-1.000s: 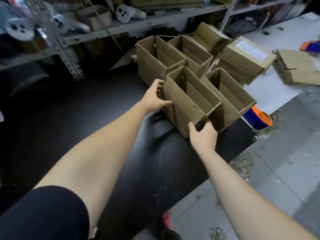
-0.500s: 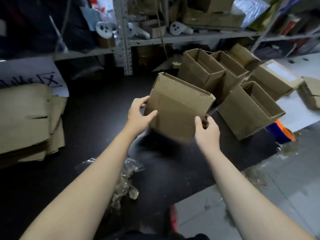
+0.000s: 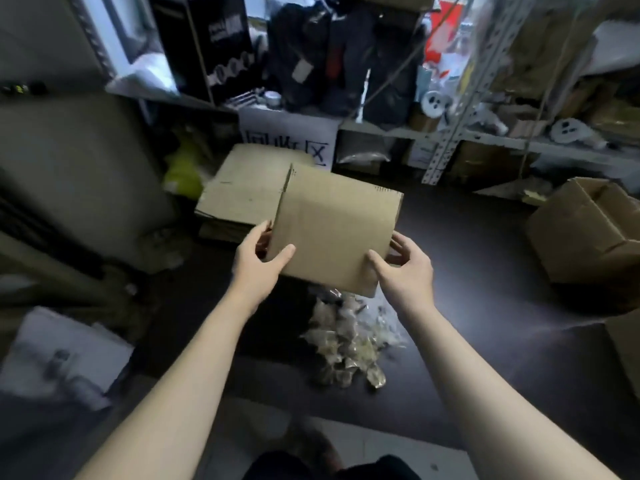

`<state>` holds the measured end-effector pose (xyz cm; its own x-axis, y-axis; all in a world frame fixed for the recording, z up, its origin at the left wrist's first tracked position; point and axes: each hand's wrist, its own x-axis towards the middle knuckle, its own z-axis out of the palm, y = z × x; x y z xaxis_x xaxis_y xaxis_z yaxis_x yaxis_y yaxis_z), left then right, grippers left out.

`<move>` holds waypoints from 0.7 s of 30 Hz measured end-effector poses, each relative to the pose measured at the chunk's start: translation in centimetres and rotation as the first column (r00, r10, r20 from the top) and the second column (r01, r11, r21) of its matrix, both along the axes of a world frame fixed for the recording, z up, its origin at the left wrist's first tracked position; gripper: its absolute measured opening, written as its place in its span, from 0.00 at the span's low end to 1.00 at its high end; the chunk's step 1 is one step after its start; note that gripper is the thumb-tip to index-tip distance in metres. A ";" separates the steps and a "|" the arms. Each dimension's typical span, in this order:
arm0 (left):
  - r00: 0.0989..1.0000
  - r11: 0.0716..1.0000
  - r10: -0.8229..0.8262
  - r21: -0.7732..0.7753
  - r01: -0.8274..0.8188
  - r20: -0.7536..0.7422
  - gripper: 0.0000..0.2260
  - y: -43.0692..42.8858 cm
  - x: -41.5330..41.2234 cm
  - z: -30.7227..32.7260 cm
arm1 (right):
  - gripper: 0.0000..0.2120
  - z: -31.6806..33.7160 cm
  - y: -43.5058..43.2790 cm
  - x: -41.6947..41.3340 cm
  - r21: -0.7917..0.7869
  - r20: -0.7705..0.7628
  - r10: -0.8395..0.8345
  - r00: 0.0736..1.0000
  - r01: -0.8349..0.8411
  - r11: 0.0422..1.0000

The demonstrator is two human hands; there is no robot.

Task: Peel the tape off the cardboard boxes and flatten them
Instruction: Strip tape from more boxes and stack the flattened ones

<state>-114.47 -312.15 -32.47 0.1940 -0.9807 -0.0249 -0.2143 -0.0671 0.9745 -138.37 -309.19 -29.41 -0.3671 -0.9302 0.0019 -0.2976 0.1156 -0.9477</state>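
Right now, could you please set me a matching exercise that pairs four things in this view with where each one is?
Things
1. cardboard box
2. flattened cardboard stack
3. crumpled tape pile
4. open box

Places
A. at the right edge of the view
B. held up between the left hand and right hand
C. on the dark surface, below the held box
D. behind the held box, under the white sign

Pairs: 1-B, 2-D, 3-C, 4-A
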 end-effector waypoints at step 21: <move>0.879 0.878 0.477 -0.056 -0.476 0.009 0.20 11.1 7.1 0.9 | 0.24 -3.3 -1.2 10.1 0.064 -0.012 0.489 0.872 -0.487 0.871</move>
